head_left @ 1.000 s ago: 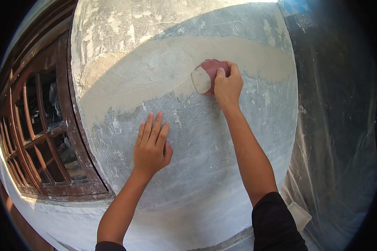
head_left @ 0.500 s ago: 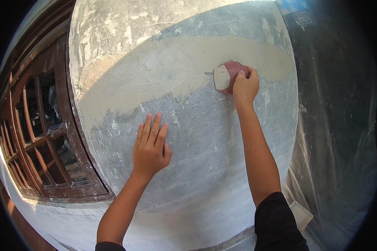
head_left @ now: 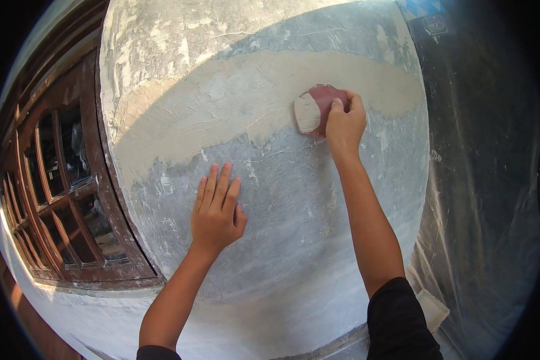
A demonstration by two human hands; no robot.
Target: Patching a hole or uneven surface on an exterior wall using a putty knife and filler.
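The right hand [head_left: 345, 127] is gripping a red scraper [head_left: 325, 101], which is jutting leftward from its fingers, pale paste [head_left: 308, 114] coating the far side; the left hand [head_left: 216, 207] (lower left, farther off) is resting open against the grey wall [head_left: 282, 210].

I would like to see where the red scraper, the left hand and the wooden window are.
Red scraper [head_left: 324, 105]: head view, its red body.
Left hand [head_left: 215, 216]: head view, back of the hand.
Wooden window [head_left: 71, 195]: head view, middle crossbar.

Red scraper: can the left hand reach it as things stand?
Probably yes: the left hand is open, below and left of the red scraper, and nothing stands between them, though the right hand grips its right side.
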